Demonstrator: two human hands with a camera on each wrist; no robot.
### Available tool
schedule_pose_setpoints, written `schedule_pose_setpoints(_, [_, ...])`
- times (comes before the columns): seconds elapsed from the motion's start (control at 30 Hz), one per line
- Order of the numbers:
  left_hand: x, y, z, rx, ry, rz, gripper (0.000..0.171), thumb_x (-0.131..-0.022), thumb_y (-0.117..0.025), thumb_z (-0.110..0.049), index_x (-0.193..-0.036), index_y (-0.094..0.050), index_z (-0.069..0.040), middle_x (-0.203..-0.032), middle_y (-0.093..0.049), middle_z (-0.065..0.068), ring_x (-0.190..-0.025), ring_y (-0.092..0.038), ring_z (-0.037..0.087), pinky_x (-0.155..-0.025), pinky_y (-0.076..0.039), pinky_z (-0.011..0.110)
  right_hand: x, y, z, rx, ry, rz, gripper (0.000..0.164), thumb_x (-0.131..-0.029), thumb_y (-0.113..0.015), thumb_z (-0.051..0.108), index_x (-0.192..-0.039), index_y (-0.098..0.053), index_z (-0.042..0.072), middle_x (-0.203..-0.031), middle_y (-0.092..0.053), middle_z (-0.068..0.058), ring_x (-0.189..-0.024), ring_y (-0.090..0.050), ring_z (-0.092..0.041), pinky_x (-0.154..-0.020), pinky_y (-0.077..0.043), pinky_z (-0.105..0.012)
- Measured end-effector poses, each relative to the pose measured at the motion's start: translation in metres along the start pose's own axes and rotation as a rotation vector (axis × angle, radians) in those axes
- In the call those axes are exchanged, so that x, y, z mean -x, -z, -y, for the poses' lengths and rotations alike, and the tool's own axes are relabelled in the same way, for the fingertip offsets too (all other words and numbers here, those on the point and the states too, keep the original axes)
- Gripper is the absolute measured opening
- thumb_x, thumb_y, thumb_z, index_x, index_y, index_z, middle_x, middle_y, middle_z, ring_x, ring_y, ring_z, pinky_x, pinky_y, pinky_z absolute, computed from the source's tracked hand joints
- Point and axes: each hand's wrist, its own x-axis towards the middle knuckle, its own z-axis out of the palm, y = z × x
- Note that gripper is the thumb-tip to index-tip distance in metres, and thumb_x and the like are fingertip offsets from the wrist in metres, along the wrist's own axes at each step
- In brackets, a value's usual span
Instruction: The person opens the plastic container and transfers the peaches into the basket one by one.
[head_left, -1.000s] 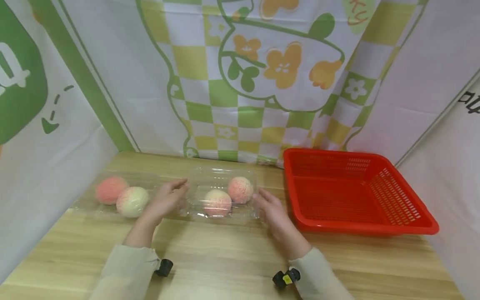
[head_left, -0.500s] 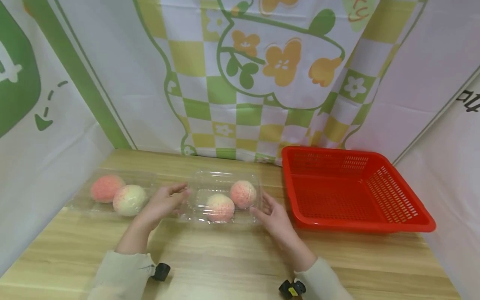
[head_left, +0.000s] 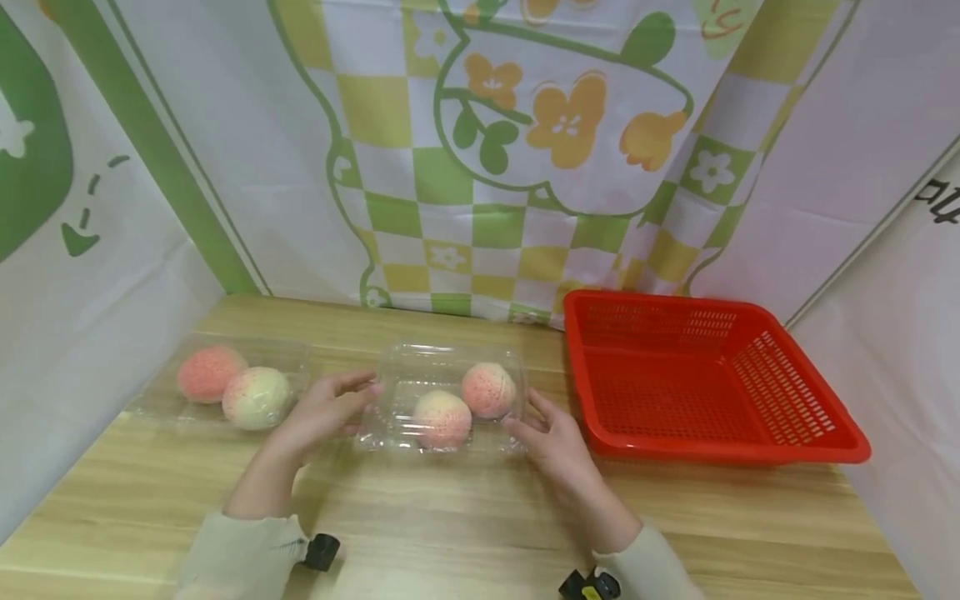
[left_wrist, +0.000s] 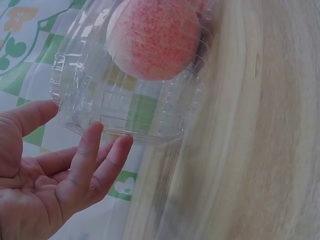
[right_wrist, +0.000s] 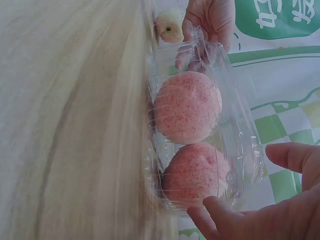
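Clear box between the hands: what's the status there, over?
Left hand and right hand at opposite ends. Clear box holds two peach-like balls. Red basket at right, apart; nothing visibly in the way.

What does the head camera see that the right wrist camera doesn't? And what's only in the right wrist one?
Only the head view shows the red basket and the orange flowers on the curtain.

Only the right wrist view shows a small dark spot on the pale peach.

Both show the left hand, the right hand, the clear box between them with two peaches inside, and the wooden table.
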Motion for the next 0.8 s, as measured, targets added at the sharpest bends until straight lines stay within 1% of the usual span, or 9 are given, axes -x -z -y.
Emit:
schedule_pose_setpoints(0.1, [0.002,-0.001,-0.001,0.003,0.002,0.002,0.066,-0.104,-0.050,-0.034,-0.153,-0.027,0.004,-0.154,-0.032,0.031,-0.134,-0.045,0.048,-0.098,-0.055,0.046,0.002,0.001,-0.001,-0.020,0.007,0.006,0.070,-0.094,-0.063,0.005,-0.152,-0.026,-0.008,-0.148,-0.044,-0.032,-0.133,-0.050,-0.042,-0.101,-0.052,-0.045])
schedule_pose_setpoints(0.23, [0.002,-0.003,-0.002,0.015,0.010,0.007,0.068,-0.104,-0.052,-0.036,-0.153,-0.027,0.004,-0.155,-0.033,0.030,-0.135,-0.045,0.047,-0.099,-0.054,0.045,0.006,0.003,-0.001,0.028,0.029,-0.008,0.069,-0.093,-0.064,0.004,-0.151,-0.028,-0.009,-0.146,-0.045,-0.033,-0.131,-0.051,-0.044,-0.100,-0.053,-0.046])
schedule_pose_setpoints(0.3, [0.001,-0.003,-0.002,0.023,0.008,0.012,0.068,-0.103,-0.052,-0.035,-0.153,-0.027,0.004,-0.155,-0.032,0.030,-0.135,-0.045,0.047,-0.100,-0.054,0.046,0.008,0.003,-0.001,0.069,0.032,-0.029,0.069,-0.093,-0.065,0.006,-0.151,-0.029,-0.008,-0.148,-0.043,-0.032,-0.132,-0.050,-0.045,-0.101,-0.052,-0.049])
schedule_pose_setpoints(0.4, [0.001,0.000,0.001,0.063,0.000,0.020,0.067,-0.104,-0.050,-0.035,-0.152,-0.027,0.005,-0.153,-0.034,0.031,-0.132,-0.049,0.046,-0.099,-0.054,0.043,0.010,0.001,0.001,0.174,0.054,-0.077,0.072,-0.093,-0.066,0.011,-0.152,-0.029,-0.004,-0.152,-0.039,-0.030,-0.138,-0.043,-0.046,-0.110,-0.042,-0.056])
schedule_pose_setpoints(0.5, [0.003,0.007,0.005,0.118,-0.003,0.034,0.066,-0.106,-0.047,-0.035,-0.151,-0.026,0.008,-0.151,-0.037,0.033,-0.127,-0.055,0.041,-0.097,-0.056,0.037,0.011,-0.002,0.005,0.291,0.124,-0.122,0.073,-0.092,-0.068,0.014,-0.153,-0.031,0.000,-0.157,-0.034,-0.025,-0.145,-0.033,-0.043,-0.117,-0.030,-0.060])
schedule_pose_setpoints(0.53, [0.004,0.010,0.007,0.132,0.000,0.043,0.066,-0.106,-0.046,-0.036,-0.151,-0.026,0.008,-0.150,-0.039,0.033,-0.125,-0.057,0.038,-0.096,-0.057,0.035,0.011,-0.004,0.007,0.328,0.162,-0.129,0.073,-0.092,-0.068,0.014,-0.153,-0.031,0.001,-0.159,-0.032,-0.023,-0.147,-0.030,-0.042,-0.119,-0.027,-0.061])
schedule_pose_setpoints(0.6, [0.006,0.015,0.010,0.140,0.009,0.063,0.065,-0.106,-0.044,-0.036,-0.150,-0.028,0.009,-0.148,-0.042,0.033,-0.121,-0.061,0.032,-0.093,-0.057,0.031,0.012,-0.009,0.012,0.397,0.240,-0.128,0.072,-0.091,-0.069,0.015,-0.152,-0.033,0.002,-0.160,-0.030,-0.021,-0.149,-0.025,-0.040,-0.120,-0.023,-0.062])
schedule_pose_setpoints(0.7, [0.009,0.020,0.015,0.133,0.027,0.102,0.062,-0.106,-0.046,-0.035,-0.147,-0.034,0.009,-0.144,-0.047,0.032,-0.113,-0.065,0.024,-0.091,-0.058,0.028,0.012,-0.018,0.022,0.495,0.339,-0.090,0.071,-0.091,-0.070,0.017,-0.151,-0.036,0.001,-0.162,-0.028,-0.018,-0.152,-0.018,-0.039,-0.120,-0.019,-0.063])
schedule_pose_setpoints(0.8, [0.011,0.023,0.020,0.130,0.037,0.154,0.056,-0.105,-0.049,-0.031,-0.142,-0.041,0.010,-0.134,-0.056,0.027,-0.105,-0.067,0.019,-0.088,-0.058,0.029,0.010,-0.031,0.029,0.597,0.414,-0.021,0.069,-0.092,-0.070,0.022,-0.150,-0.039,0.002,-0.162,-0.029,-0.016,-0.153,-0.016,-0.039,-0.121,-0.017,-0.063])
